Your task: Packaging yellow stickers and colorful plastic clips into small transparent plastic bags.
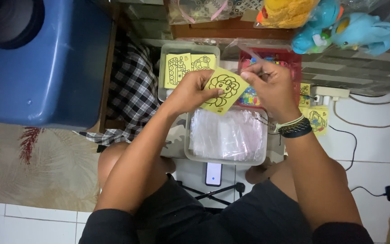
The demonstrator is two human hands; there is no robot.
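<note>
white tiled floor (375, 135), grey tray of clear plastic bags (226, 135), left hand (192, 90) grip pinching yellow flower card (224, 90) above it, right hand (269, 83) grip pinching a clear bag (248, 50), red basket (294, 61) behind

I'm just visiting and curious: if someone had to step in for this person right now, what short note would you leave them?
Left hand: holds a yellow card with a flower outline, over the trays.
Right hand: pinches the card's upper right edge; whether it also holds something small, I cannot tell.
More yellow cards lie in the grey tray; clear bags fill the near tray; a red basket holds colourful bits.
Done: one card picked up.
Left: the card is not yet in a bag.
</note>
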